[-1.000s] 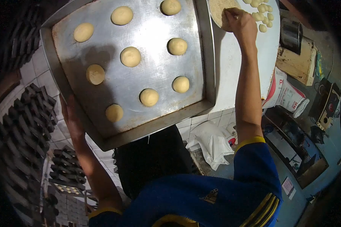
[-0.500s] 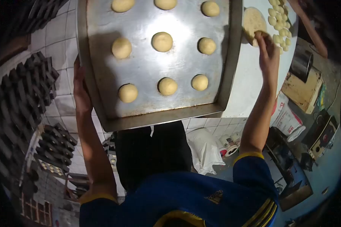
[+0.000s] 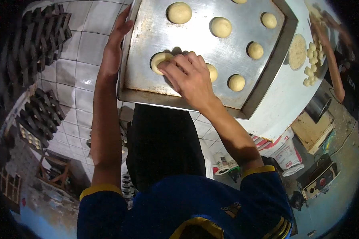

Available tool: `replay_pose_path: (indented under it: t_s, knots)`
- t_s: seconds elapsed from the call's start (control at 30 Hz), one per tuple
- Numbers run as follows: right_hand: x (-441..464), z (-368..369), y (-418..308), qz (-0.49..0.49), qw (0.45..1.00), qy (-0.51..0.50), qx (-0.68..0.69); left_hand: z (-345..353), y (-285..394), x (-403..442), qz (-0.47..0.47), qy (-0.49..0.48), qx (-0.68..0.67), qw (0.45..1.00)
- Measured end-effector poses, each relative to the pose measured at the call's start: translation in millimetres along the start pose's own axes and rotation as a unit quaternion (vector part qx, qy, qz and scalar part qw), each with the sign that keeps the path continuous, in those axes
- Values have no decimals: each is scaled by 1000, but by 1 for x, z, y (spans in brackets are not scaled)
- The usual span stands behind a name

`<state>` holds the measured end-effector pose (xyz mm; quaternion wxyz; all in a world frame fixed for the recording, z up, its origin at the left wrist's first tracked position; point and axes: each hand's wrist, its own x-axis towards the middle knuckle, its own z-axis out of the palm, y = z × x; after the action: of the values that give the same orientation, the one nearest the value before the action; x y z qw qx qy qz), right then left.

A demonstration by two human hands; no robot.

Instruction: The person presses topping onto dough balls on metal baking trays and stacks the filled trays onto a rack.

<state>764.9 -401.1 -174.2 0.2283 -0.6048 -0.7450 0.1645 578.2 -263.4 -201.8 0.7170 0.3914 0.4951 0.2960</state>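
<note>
My left hand (image 3: 114, 47) grips the left side of a large metal baking tray (image 3: 125, 75), fingers along its outer wall. Inside the tray sit several round, pale dough balls (image 3: 221, 27), spaced apart. My right hand (image 3: 191, 79) is over the near-left corner, its bunched fingertips touching a dough ball (image 3: 159, 61) there. Whether a small thing is between those fingers is hidden. Behind my right hand, another dough ball (image 3: 212, 73) is partly covered.
Right of the tray, a white table (image 3: 275, 95) holds a round dish of pale, grainy stuff (image 3: 297, 51) and several small dough pieces (image 3: 312, 65). Another person's arm (image 3: 327, 47) reaches over them. Dark stacked racks (image 3: 40, 40) stand left; sacks (image 3: 285, 153) lie below.
My right hand has moved left from the grainy dish onto the near-left dough ball. In view, the tray has turned and shifted right, my left hand still on its side.
</note>
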Motion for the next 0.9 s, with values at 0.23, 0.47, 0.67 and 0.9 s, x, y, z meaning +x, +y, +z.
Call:
replay_pose_path:
  t_s: [0.23,0.47,0.67,0.9]
  knots:
    - [-8,-14,-4,-61,994,-43,-76,-11,-13,7,-78,22,-147,986]
    - [0,-31,9,-115,979,-143,-85,7,22,-11,3,-55,-59,997]
    - [7,-86,70,-11,998,35,-60,12,24,-9,15,-34,11,999]
    - [-68,-242,301,296,898,222,-238,10,14,-8,22,23,174,984]
